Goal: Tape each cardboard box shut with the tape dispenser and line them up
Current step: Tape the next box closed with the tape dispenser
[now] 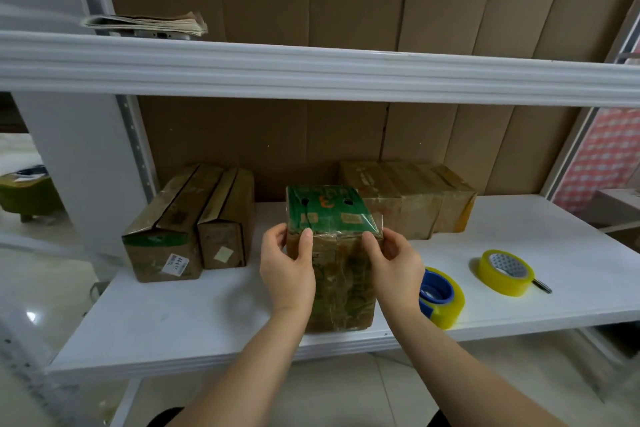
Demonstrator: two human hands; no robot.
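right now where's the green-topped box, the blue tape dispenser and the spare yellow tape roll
green-topped box [327, 210]: head view, on its green top face
blue tape dispenser [437, 289]: head view, on its blue core
spare yellow tape roll [502, 279]: head view, on its yellow outer band

Centre cardboard box [334, 253]: glossy tape film over worn brown board. Shelf [519, 218]: smooth white painted metal. Right tape roll [505, 272]: shiny yellow plastic.
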